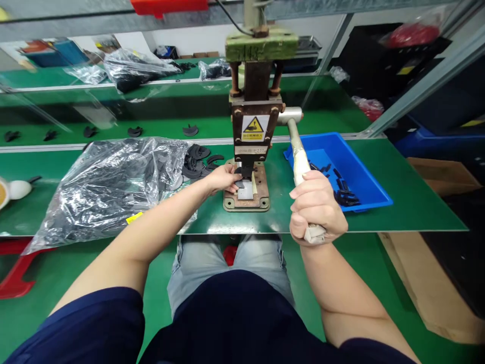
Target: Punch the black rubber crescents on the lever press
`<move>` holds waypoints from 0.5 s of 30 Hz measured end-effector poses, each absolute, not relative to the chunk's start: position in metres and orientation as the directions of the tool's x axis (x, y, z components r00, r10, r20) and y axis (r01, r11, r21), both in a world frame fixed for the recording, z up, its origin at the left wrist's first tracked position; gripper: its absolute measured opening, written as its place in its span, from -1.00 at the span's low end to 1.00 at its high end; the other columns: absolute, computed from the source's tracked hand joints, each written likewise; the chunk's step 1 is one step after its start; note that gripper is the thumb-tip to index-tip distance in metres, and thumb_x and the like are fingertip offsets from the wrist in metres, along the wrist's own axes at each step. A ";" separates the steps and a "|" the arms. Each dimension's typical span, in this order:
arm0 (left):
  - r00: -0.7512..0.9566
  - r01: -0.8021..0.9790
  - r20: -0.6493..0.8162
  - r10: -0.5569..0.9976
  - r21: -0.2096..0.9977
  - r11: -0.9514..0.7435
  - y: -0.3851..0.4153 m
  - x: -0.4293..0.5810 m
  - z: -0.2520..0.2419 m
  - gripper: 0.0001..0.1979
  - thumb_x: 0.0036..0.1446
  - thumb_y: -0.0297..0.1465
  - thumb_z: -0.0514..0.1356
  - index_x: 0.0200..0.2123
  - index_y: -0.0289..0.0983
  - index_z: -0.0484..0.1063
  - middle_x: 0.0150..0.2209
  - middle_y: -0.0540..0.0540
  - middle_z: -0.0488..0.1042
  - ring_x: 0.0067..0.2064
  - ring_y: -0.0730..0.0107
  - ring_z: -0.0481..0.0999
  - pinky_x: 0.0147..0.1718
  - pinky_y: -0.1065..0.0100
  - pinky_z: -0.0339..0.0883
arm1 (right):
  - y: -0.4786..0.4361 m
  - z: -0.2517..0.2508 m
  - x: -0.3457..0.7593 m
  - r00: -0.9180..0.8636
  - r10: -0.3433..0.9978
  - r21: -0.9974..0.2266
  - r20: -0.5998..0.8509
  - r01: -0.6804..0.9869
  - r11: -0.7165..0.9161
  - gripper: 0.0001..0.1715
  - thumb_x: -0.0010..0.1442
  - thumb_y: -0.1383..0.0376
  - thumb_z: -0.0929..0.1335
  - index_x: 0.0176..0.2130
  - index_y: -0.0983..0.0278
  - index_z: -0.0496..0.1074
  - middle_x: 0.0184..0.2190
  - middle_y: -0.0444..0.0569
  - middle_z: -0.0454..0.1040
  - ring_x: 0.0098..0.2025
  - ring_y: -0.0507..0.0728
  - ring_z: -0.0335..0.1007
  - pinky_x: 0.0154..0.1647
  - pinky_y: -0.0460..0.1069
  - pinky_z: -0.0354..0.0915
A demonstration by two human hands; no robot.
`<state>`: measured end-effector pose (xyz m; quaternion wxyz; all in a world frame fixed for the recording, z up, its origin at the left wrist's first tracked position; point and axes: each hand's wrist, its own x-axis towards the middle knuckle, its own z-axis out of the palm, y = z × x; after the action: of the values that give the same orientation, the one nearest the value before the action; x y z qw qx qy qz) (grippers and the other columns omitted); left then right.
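- I'm over a green bench [397, 202], blue bin [364, 172] right, plastic bag [109, 187] left.
- Small, flat black part [239, 173] sits on the press [252, 131] base, my left hand [222, 179] pinching it.
- My right hand [316, 210] clamps fist-tight round the lever handle [300, 156].

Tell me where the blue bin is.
The blue bin sits on the green table at right in the head view, just right of the press, behind the right hand gripping the lever.
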<state>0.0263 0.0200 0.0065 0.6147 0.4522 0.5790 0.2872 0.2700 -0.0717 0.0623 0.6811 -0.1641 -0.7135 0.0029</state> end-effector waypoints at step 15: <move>0.177 0.958 -0.071 0.982 0.241 -0.155 0.122 -0.080 -0.001 -0.61 0.12 -0.38 0.41 0.05 -0.19 0.67 0.08 -0.20 0.70 0.13 0.04 0.62 0.18 0.21 0.42 | -0.072 0.061 0.270 0.002 0.240 -0.235 0.971 0.213 0.948 -0.76 0.17 0.25 0.45 -0.47 0.16 0.36 -0.55 -0.25 0.45 -0.37 0.09 0.54 0.07 0.28 0.50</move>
<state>-0.0805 0.1221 -0.0010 0.1160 0.7583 0.6394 0.0510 0.2701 -0.0716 0.0611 0.6892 -0.1606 -0.7065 0.0098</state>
